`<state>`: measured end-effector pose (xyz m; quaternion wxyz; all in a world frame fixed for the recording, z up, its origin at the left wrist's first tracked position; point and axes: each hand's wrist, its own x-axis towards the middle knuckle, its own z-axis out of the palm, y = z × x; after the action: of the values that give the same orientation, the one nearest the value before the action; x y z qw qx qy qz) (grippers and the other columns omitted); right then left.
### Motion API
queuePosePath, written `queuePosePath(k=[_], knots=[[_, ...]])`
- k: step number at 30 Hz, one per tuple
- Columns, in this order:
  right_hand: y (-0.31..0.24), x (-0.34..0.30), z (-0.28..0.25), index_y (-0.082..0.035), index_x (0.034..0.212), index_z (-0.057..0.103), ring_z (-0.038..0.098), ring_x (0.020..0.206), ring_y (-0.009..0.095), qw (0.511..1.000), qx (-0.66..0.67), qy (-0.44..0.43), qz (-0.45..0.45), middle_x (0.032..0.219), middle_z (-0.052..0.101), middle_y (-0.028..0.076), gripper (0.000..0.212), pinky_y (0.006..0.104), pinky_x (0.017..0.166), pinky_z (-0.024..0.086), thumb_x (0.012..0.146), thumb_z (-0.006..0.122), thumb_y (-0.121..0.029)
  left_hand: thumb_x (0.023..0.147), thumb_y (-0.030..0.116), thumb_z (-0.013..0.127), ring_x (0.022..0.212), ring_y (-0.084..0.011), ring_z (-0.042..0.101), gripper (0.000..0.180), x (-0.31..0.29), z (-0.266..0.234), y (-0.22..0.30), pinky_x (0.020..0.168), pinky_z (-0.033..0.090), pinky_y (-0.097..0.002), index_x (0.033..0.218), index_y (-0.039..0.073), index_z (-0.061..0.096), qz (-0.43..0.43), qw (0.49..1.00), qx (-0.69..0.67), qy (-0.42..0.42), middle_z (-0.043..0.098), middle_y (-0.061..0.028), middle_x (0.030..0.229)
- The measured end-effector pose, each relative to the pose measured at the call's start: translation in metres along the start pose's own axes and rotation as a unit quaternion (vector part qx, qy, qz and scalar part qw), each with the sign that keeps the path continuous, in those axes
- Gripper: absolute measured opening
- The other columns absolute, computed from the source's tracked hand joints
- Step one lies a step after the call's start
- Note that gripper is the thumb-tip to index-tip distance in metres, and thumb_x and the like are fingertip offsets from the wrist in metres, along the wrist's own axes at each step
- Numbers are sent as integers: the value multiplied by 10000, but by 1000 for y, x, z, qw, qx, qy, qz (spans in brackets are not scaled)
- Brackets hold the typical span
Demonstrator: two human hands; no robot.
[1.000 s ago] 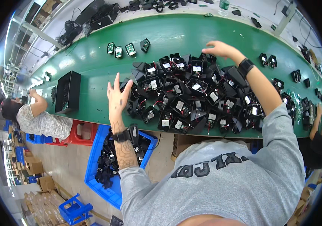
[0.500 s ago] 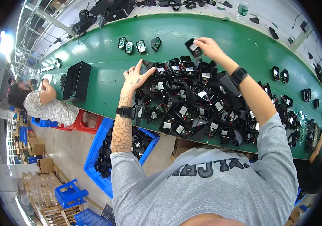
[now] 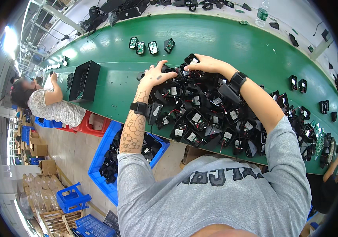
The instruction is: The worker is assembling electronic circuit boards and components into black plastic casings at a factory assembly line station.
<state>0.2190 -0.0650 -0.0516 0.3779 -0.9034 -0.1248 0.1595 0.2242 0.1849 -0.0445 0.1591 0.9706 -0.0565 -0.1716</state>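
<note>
A heap of black plastic housings (image 3: 196, 117), with small white blocks and red wires inside, covers the middle of the green table. My left hand (image 3: 158, 76) lies at the heap's far left edge, thumb and fingers spread against the housings there. At the far side of the heap, my right hand (image 3: 210, 65) pinches a black housing (image 3: 190, 59) with a pale block in it. That housing is close to the left thumb, and the fingers partly cover it. Several small housings with green circuit boards (image 3: 153, 47) lie apart beyond my left hand.
A black bin (image 3: 92, 83) of small dark parts stands on the green table (image 3: 115, 77) to the left. Below the table edge is a blue crate (image 3: 97, 168) of black parts. A co-worker (image 3: 54, 100) sits at far left. A plastic bottle (image 3: 262, 15) stands at the back.
My right hand has brought its housing left and nearer, down to the heap's far edge beside my left hand. The left hand has shifted slightly right. The whole view has turned a little.
</note>
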Motion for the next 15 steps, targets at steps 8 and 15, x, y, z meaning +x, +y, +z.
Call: queuePosePath(k=[8, 15], knots=[[-18, 2, 14, -33, 1306, 534, 597, 1133, 314, 998, 20, -20, -54, 1220, 624, 203, 876, 378, 981, 445, 633, 842, -500, 747, 415, 654, 1265, -351, 479, 690, -15, 15, -6, 1045, 381, -470, 1385, 216, 485, 136, 986, -70, 61, 534, -186, 1314], [-18, 16, 26, -13, 1298, 527, 594, 1138, 277, 992, 31, -49, -109, 1210, 640, 177, 892, 352, 996, 437, 605, 875, -455, 831, 293, 631, 1260, -333, 488, 569, -22, 27, -29, 1067, 388, -402, 1357, 112, 510, 311, 928, -162, 127, 509, -167, 1351]])
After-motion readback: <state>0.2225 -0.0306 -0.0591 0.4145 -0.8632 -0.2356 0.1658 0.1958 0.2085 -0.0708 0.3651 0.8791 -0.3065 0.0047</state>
